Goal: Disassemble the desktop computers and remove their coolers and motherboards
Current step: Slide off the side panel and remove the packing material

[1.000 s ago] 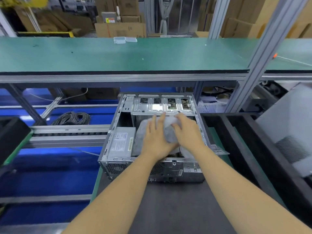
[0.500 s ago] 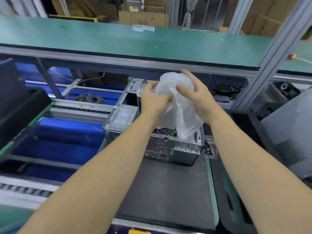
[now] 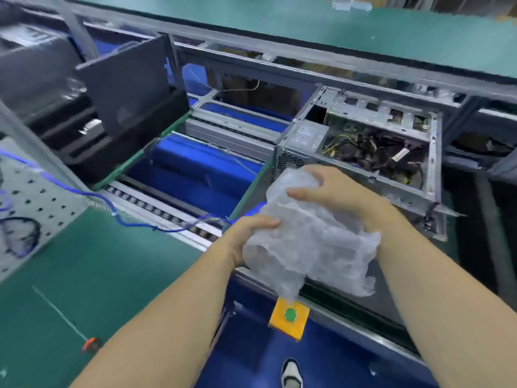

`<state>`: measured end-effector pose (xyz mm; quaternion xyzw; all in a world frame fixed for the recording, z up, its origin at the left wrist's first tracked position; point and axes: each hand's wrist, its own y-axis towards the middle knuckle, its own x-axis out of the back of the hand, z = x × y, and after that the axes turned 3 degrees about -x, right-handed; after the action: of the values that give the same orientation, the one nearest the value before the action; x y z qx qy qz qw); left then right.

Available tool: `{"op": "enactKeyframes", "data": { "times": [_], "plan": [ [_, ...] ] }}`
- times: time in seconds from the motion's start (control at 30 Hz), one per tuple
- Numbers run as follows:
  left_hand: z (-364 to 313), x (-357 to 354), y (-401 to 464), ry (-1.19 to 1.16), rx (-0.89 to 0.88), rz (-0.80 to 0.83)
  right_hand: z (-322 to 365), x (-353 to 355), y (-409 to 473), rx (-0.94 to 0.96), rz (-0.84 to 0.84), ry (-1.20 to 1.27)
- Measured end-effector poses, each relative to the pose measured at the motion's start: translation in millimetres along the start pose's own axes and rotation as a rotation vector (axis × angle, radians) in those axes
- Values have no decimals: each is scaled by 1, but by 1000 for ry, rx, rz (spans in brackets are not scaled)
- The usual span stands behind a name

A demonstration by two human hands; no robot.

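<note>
At the far left a grey pegboard stands on the green tabletop, with a blue cable trailing from it across a roller track. Behind them a black side panel leans upright over dark trays. Nearer the middle, the left hand grips the lower left edge of a crumpled clear plastic bag, fingers curled into the film. The right hand pinches the bag's upper part, thumb and fingers bent over it. Both hands hold the bag in the air, in front of and below the open desktop computer, which lies on its side to the right with its power supply and tangled cables exposed. The cooler and motherboard are not clearly visible in the blur. The step in hand looks like clearing away packing, so real disassembly has not begun. The next move likely calls for dropping the bag aside, freeing both hands to reach into the case.
</note>
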<state>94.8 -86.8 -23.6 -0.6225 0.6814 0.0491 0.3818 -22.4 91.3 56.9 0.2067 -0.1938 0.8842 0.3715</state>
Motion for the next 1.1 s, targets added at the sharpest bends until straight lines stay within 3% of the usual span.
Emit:
{"op": "enactKeyframes", "data": {
  "times": [0.17,0.27,0.37,0.5,0.6,0.77,0.87,0.93,0.97,1.1],
  "plan": [
    [36,100,-86,128,156,4,4,-118,14,-208,337,-275],
    [44,147,-132,135,142,-182,3,-183,18,-239,378,-198],
    [46,188,-177,91,49,-432,6,-232,18,-268,433,54],
    [47,233,-237,-4,-115,-708,22,-286,30,-246,360,141],
    [45,261,-275,28,-289,-932,43,-320,40,-141,240,19],
    [40,293,-322,504,-393,-1417,62,-369,50,-74,174,-133],
    [51,303,-342,1023,-138,-1701,64,-396,48,-66,260,-315],
    [65,313,-351,1394,120,-1744,61,-415,46,-83,357,-395],
    [71,317,-354,1450,242,-1703,59,-425,43,-95,402,-418],
    [95,323,-355,990,522,-1548,54,-463,30,-60,535,-534]
  ]
}}
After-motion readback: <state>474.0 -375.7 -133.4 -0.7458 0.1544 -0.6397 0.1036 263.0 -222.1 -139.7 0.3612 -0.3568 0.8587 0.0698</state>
